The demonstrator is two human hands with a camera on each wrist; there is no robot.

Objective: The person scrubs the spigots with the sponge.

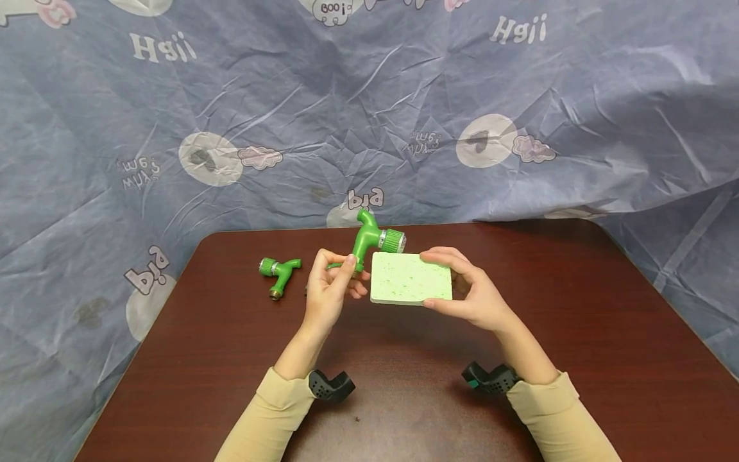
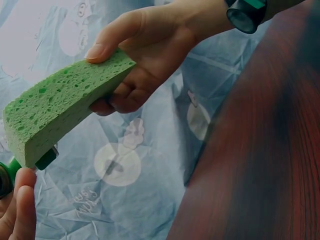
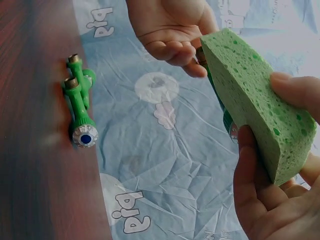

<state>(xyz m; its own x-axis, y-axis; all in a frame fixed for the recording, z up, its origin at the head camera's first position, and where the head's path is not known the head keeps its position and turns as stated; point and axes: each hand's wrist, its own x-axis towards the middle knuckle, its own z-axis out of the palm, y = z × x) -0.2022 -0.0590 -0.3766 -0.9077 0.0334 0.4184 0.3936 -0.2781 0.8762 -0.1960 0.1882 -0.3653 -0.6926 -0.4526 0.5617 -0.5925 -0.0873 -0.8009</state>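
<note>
A green tap point(image 1: 366, 240) with a ribbed knob is gripped near its threaded end by my left hand point(image 1: 328, 292), up above the table. My right hand point(image 1: 478, 292) holds a light green sponge point(image 1: 411, 279) at its right end, thumb on one edge and fingers on the opposite one. The sponge stands right beside the held tap, and in the right wrist view it hides most of that tap. Whether sponge and tap touch, I cannot tell. Pores show across the sponge point(image 2: 55, 95) in the left wrist view.
On the dark red-brown table point(image 1: 190, 372), a second green tap point(image 1: 283, 276) lies left of my left hand. Another tap point(image 3: 75, 102) lies close to it in the right wrist view. A wrinkled blue printed cloth point(image 1: 323, 115) hangs behind the table's far edge.
</note>
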